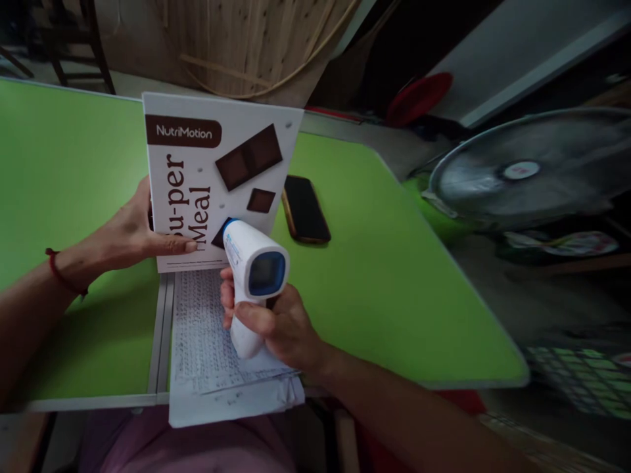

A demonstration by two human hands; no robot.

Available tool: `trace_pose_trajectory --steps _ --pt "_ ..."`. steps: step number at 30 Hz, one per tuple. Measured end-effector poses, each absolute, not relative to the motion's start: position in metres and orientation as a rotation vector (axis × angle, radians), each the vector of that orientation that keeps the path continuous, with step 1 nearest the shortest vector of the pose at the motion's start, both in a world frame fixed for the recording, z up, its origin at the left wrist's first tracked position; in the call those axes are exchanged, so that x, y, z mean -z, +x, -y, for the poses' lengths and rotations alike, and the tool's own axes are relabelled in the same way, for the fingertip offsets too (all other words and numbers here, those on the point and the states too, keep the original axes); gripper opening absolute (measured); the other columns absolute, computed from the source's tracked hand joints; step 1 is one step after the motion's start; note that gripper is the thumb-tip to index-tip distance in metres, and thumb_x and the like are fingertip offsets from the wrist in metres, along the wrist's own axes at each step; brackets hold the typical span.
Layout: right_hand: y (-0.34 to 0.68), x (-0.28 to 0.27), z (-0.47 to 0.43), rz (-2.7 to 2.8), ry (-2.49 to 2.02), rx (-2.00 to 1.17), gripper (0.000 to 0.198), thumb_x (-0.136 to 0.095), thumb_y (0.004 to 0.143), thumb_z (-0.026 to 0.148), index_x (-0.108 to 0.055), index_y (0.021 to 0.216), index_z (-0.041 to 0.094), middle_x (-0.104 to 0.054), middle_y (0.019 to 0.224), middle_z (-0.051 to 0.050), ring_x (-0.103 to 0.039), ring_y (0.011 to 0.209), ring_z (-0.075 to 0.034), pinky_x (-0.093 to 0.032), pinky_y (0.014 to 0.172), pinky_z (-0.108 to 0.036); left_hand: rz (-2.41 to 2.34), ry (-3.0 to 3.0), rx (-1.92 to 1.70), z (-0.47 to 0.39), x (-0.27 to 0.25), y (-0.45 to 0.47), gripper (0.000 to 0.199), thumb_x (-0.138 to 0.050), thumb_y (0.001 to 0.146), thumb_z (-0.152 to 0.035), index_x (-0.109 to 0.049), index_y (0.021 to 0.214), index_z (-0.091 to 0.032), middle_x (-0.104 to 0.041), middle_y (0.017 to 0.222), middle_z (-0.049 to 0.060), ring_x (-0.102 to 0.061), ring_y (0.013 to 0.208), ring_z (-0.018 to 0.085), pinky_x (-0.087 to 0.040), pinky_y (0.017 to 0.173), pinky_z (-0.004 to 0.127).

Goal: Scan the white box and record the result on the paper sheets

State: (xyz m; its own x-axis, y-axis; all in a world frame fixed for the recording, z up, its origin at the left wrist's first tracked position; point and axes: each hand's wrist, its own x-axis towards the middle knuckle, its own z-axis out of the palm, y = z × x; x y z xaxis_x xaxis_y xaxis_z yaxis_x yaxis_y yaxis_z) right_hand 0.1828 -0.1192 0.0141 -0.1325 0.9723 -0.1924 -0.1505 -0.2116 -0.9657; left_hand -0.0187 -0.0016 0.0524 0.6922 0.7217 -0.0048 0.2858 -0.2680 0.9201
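Gripped at its lower left side by my left hand (133,230) is a white box (197,177), tilted up above the table. Brown lettering reading "NutriMotion" and pictures of chocolate pieces cover its face. My left thumb lies across the front; the other fingers are hidden behind. Around the handle of a white and blue infrared thermometer (256,259) my right hand (276,322) is closed. The thermometer's nose is at the lower front of the box; I cannot tell whether they touch. Its small screen looks dark. Handwritten papers (207,335) lie underneath both hands.
A black phone (306,209) lies on the green table (384,263), right of the box. The papers hang over the table's front edge, beside a metal seam (162,328). A large fan (522,171) and a red round object (419,98) stand beyond the table's right side.
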Motion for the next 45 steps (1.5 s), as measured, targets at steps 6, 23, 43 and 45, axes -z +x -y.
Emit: trace_pose_trajectory --steps 6,23,43,45 --pt "0.185 -0.015 0.118 1.057 -1.117 -1.556 0.022 -0.075 0.068 0.034 -0.060 0.076 0.020 -0.062 0.067 0.004 -0.058 0.054 -0.010 -0.052 0.053 -0.026 -0.763 1.806 -0.558 -0.004 -0.044 -0.022 0.084 -0.070 0.090 -0.037 -0.016 0.149 -0.011 -0.057 0.138 0.020 -0.065 0.102 0.020 -0.061 0.079 0.035" --pt "0.186 -0.016 0.116 1.122 -1.157 -1.501 0.022 -0.073 0.068 0.036 -0.057 0.071 0.021 -0.058 0.066 0.003 -0.053 0.058 -0.011 -0.046 0.055 -0.028 -0.666 1.781 -0.684 -0.007 -0.044 -0.018 0.081 -0.082 0.073 -0.028 -0.032 0.133 -0.010 -0.060 0.129 0.022 -0.068 0.105 0.029 -0.063 0.072 0.033" --pt "0.184 -0.014 0.115 1.117 -1.124 -1.520 0.023 -0.076 0.069 0.033 -0.058 0.078 0.022 -0.057 0.067 0.004 -0.052 0.058 -0.010 -0.045 0.053 -0.027 -0.716 1.838 -0.628 -0.001 -0.055 -0.020 0.055 -0.073 0.087 -0.041 -0.054 0.126 -0.006 -0.068 0.125 0.014 -0.067 0.095 0.017 -0.060 0.078 0.030" --pt "0.186 -0.016 0.115 1.146 -1.102 -1.512 0.023 -0.076 0.069 0.033 -0.058 0.075 0.021 -0.057 0.066 0.004 -0.053 0.057 -0.010 -0.045 0.053 -0.026 -0.768 1.820 -0.663 0.001 -0.053 -0.020 0.054 -0.075 0.086 -0.036 -0.053 0.126 -0.006 -0.068 0.124 0.014 -0.067 0.095 0.018 -0.060 0.081 0.032"
